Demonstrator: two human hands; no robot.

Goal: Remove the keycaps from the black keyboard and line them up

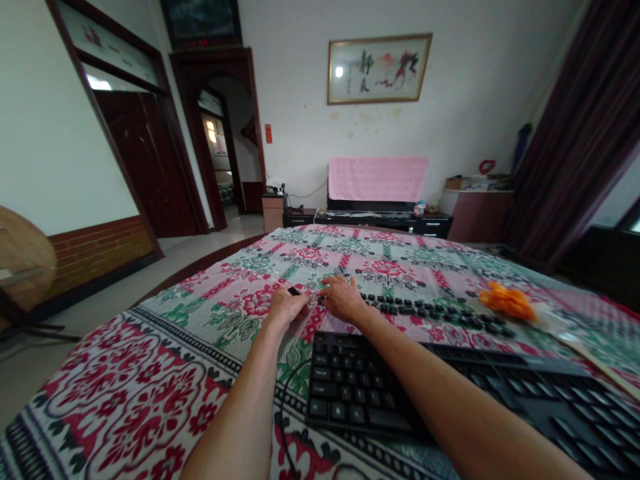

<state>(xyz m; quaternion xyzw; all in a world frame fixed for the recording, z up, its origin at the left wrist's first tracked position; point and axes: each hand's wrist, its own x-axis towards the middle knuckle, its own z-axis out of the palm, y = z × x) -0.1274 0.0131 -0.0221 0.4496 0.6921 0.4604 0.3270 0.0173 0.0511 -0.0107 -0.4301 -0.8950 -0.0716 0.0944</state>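
Note:
My left hand is closed, low over the patterned cloth, with a small black keycap showing at its fingers. Just to the right, my right hand reaches down to the left end of the rows of loose black keycaps. Its fingers are bent and a little apart, and the fingertips are by a dark keycap on the cloth. Below both hands lies a black keyboard with its keys in place. My right forearm crosses above it and hides part of it.
A flowered cloth covers the table. On the right lie an orange crumpled bundle, a clear plastic piece and a brush-like tool with a light handle. A black cable runs left of the keyboard.

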